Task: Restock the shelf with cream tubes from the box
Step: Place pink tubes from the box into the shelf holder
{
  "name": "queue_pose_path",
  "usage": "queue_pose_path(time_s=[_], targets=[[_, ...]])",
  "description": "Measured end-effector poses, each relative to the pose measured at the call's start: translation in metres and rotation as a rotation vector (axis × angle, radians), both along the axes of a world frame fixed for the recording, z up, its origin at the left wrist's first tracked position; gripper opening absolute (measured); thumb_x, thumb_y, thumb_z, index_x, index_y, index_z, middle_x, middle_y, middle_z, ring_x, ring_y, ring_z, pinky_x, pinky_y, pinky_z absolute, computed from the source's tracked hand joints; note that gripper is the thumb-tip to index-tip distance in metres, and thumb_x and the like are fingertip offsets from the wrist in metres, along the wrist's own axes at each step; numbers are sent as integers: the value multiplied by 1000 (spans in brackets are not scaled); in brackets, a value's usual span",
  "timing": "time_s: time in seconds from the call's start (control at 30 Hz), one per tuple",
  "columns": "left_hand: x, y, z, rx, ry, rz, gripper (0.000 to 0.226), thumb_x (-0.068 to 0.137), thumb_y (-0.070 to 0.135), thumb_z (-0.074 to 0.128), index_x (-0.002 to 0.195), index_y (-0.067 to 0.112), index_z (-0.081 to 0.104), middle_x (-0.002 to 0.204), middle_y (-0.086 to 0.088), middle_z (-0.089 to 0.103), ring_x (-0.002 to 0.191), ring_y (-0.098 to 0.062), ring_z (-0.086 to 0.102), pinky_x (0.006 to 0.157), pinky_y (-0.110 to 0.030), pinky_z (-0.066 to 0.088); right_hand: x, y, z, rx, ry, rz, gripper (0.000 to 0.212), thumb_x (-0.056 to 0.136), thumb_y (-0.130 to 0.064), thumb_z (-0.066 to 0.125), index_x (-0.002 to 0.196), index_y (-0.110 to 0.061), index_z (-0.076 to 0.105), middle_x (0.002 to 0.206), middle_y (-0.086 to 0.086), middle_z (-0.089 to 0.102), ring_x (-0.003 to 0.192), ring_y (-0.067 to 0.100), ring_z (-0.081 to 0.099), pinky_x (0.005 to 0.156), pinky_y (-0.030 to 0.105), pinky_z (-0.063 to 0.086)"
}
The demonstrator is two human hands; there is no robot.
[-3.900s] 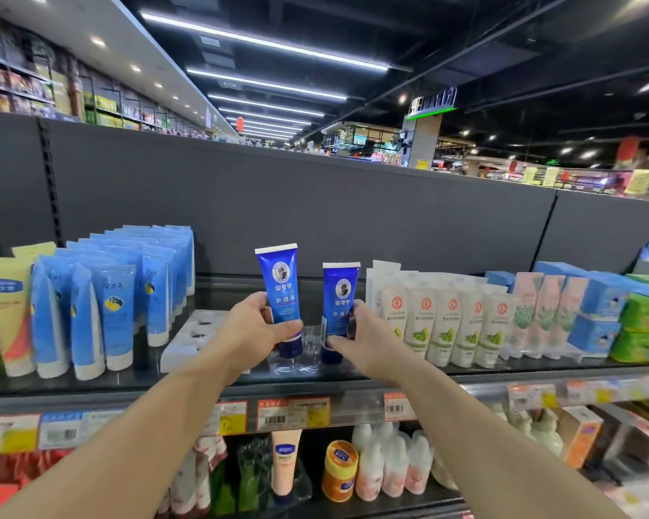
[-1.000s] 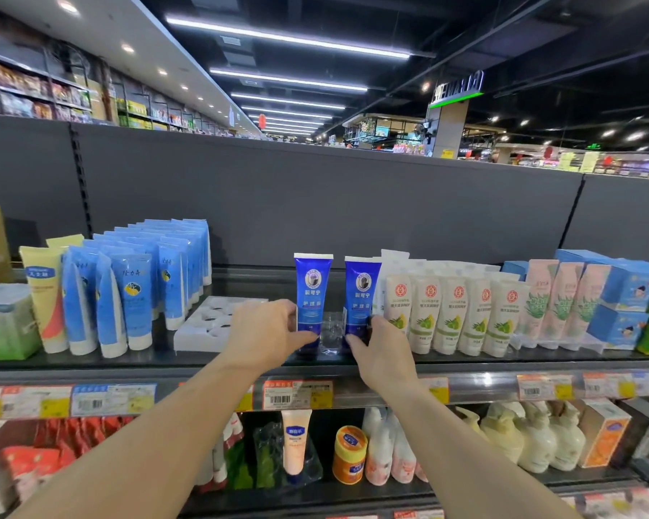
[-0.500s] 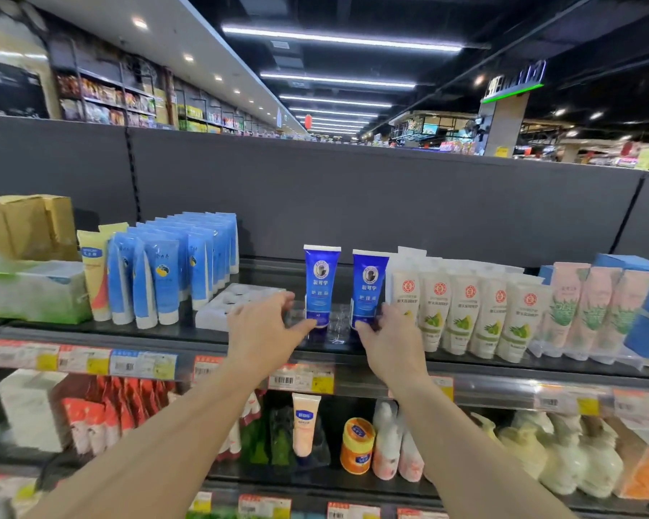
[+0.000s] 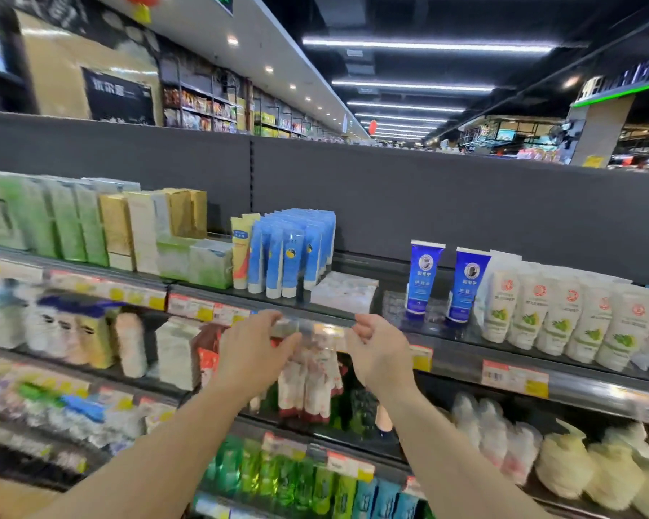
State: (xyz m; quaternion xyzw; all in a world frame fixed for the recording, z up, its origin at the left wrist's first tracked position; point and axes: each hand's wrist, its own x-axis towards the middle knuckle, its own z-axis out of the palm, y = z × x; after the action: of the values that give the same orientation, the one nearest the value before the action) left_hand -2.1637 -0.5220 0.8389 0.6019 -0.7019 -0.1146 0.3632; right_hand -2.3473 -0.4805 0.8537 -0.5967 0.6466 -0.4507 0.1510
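Observation:
Two dark blue cream tubes, one beside the other, stand upright on their caps in a clear plastic holder on the top shelf. Neither hand touches them. My left hand and my right hand hover in front of the shelf's price rail, down and to the left of the tubes. Both hold nothing, with fingers loosely curled. No box is in view.
White tubes with green print stand right of the blue tubes. A white moulded tray lies to their left, then light blue tubes and green and gold cartons. Lower shelves are packed with bottles and tubes.
Both hands have let go of the two blue tubes and drawn back down and left, off the shelf. The view has swung to the left, and the tubes stay standing.

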Motion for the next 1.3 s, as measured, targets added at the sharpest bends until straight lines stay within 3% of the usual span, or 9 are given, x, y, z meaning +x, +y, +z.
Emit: queue_pose_path(time_s=[0.1, 0.2, 0.27, 0.4, 0.57, 0.8, 0.93, 1.0, 1.3], targets=[[88, 14, -8, 15, -19, 50, 55, 85, 54, 61, 124, 16, 60, 116, -3, 68, 110, -26, 62, 93, -39, 49, 82, -3, -5, 70, 33, 84, 37, 97, -29, 55, 131, -13, 56, 117, -1, 64, 118, 19, 59, 96, 25, 43], [194, 37, -16, 74, -216, 148, 59, 91, 56, 52, 138, 21, 49, 126, -4, 63, 119, -25, 56, 96, -36, 44, 185, 2, -16, 163, 164, 147, 41, 98, -40, 48, 137, -27, 50, 132, -7, 58, 124, 20, 54, 99, 28, 40], [267, 54, -23, 142, -338, 207, 62, 92, 61, 43, 142, 24, 42, 136, -4, 55, 127, -26, 48, 102, -38, 40, 257, 3, -32, 201, 204, 234, 49, 95, -41, 50, 141, -25, 44, 141, 0, 53, 127, 24, 51, 102, 36, 43], [394, 90, -38, 178, -468, 335, 63, 90, 65, 41, 139, 26, 46, 143, -1, 49, 134, -26, 41, 108, -42, 36, 392, 10, -59, 217, 390, 353, 53, 92, -47, 53, 137, -22, 44, 126, 5, 56, 122, 32, 49, 96, 43, 46], [494, 106, -42, 175, -495, 450, 59, 90, 64, 43, 134, 26, 51, 141, -2, 51, 133, -26, 42, 110, -43, 35, 512, -1, -77, 230, 491, 433, 62, 93, -55, 47, 145, -23, 37, 150, 6, 38, 140, 31, 29, 114, 45, 28], [560, 72, -81, 260, -510, 517, 59, 90, 65, 40, 133, 26, 52, 145, -3, 46, 137, -28, 36, 113, -45, 30, 591, -40, -109, 231, 529, 481, 58, 91, -52, 50, 142, -25, 39, 151, 6, 37, 141, 30, 26, 116, 46, 24], [577, 43, -102, 299, -488, 505, 68, 93, 64, 36, 150, 30, 28, 161, -2, 19, 149, -27, 10, 120, -50, 8, 615, -71, -129, 237, 543, 486, 65, 93, -51, 48, 150, -30, 26, 161, 4, 17, 149, 29, 4, 121, 47, 5], [591, 24, -109, 311, -510, 498, 69, 94, 64, 33, 153, 29, 22, 163, -1, 14, 150, -27, 5, 121, -50, 5, 627, -84, -136, 248, 567, 481, 67, 94, -51, 48, 152, -32, 22, 163, 4, 11, 149, 28, -1, 121, 47, 0], [619, -57, -153, 332, -516, 378, 67, 94, 62, 34, 152, 31, 24, 161, -2, 19, 150, -26, 8, 121, -50, 6, 642, -142, -165, 358, 593, 421, 64, 96, -50, 45, 153, -33, 20, 163, 3, 6, 150, 26, -7, 121, 48, 0]])
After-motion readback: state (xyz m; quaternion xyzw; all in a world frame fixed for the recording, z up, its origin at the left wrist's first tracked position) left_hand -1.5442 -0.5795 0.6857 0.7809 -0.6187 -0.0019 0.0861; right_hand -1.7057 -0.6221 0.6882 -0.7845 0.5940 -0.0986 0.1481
